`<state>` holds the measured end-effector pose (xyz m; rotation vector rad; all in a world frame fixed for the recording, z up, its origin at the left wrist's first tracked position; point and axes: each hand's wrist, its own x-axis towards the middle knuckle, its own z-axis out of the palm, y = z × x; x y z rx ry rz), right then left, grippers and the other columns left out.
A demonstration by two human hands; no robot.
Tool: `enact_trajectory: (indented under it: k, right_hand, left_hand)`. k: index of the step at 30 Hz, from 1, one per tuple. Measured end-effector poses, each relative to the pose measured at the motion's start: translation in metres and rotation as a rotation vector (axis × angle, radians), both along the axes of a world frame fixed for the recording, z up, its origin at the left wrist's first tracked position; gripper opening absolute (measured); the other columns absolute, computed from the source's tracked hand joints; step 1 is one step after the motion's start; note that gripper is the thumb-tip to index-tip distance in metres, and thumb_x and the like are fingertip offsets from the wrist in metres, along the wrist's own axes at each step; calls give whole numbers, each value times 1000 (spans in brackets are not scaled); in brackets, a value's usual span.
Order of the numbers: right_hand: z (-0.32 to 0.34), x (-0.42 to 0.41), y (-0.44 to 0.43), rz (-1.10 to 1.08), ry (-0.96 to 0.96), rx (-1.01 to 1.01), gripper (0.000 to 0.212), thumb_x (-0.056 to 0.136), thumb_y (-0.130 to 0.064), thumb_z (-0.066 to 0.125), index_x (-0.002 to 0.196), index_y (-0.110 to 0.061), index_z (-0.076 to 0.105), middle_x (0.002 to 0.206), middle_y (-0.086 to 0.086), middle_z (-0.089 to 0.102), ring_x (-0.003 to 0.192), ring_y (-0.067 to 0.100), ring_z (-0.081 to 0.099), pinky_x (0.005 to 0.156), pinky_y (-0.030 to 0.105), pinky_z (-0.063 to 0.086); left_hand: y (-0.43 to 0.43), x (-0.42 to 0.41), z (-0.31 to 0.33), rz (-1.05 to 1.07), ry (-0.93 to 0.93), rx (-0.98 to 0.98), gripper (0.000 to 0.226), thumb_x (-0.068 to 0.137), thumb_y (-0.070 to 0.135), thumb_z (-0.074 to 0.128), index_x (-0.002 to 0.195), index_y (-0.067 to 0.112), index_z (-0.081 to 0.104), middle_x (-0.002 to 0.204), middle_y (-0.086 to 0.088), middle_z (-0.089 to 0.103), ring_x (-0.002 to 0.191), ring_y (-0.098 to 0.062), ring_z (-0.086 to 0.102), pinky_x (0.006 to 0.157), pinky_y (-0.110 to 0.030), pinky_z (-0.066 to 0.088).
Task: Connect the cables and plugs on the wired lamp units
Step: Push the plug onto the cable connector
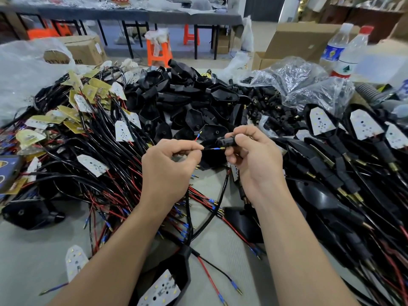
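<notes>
Above desk (33, 257) centre, head view: left hand (167, 164), fingers (194, 151) pinching black cable (206, 149) just behind blue-sleeved terminal (216, 148), likely to keep tip stiff for aiming. Right hand (254, 155) grips black plug (227, 141), open end turned toward terminal. Tip at plug's mouth; entry cannot be told. Red lead (198, 135) sticks up free between hands. Wired boards (88, 129) heaped left, assembled lamp units (353, 140) right, apparently separating undone from done.

The plug (227, 141) in your right hand (254, 157) is black. The wire (214, 148) in your left hand (170, 164) has a blue sleeve and a brass tip. The cables (106, 184) are red and black, the boards (92, 165) white with dark dots, the housings (194, 120) black, and the counter (33, 250) grey.
</notes>
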<state>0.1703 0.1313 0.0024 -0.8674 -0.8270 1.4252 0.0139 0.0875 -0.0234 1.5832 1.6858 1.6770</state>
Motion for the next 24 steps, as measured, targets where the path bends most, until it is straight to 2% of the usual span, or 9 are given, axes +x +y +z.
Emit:
enact_trajectory:
  k: [6, 9, 14, 18, 21, 24]
  right_hand:
    - [0, 3, 0, 4, 8, -3, 27, 95, 12, 43, 89, -7, 61, 84, 14, 67, 55, 20, 51, 49, 26, 36]
    - [0, 2, -1, 76, 36, 17, 26, 96, 11, 43, 89, -7, 62, 84, 15, 67, 55, 20, 52, 49, 27, 36]
    - [0, 4, -2, 97, 66, 13, 26, 96, 10, 44, 89, -7, 63, 84, 15, 68, 56, 21, 54, 49, 26, 37]
    - [0, 2, -3, 95, -23, 48, 24, 95, 11, 50, 93, -8, 64, 86, 10, 71, 58, 20, 60, 52, 24, 46]
    - [-1, -6, -6, 156, -85, 78, 24, 94, 13, 54, 98, -8, 64, 91, 10, 75, 59, 20, 62, 55, 23, 51]
    - [-2, -10, -7, 179, -108, 81, 23, 93, 13, 56, 99, -9, 61, 94, 12, 75, 58, 19, 60, 55, 23, 49]
  left_hand:
    - [1, -1, 0, -9, -88, 13, 21, 78, 27, 76, 83, 48, 78, 78, 14, 72, 66, -4, 66, 66, -15, 48]
    - [1, -2, -2, 7, -84, 25, 26, 80, 22, 79, 79, 48, 78, 80, 18, 72, 70, -2, 67, 65, -9, 46]
    - [0, -2, -2, 49, -26, 15, 31, 83, 17, 82, 82, 47, 76, 86, 24, 72, 77, 1, 69, 67, -6, 47]
    - [-2, 0, -1, 46, -3, 27, 29, 81, 20, 84, 83, 48, 77, 84, 23, 73, 79, 1, 70, 69, -9, 49]
    - [-4, 3, 1, -21, 11, 12, 35, 80, 23, 86, 99, 50, 74, 79, 26, 75, 78, -2, 73, 75, -11, 53]
    - [-6, 3, 3, -56, 27, -14, 50, 76, 34, 88, 117, 53, 66, 82, 30, 75, 84, -1, 73, 84, -6, 47]
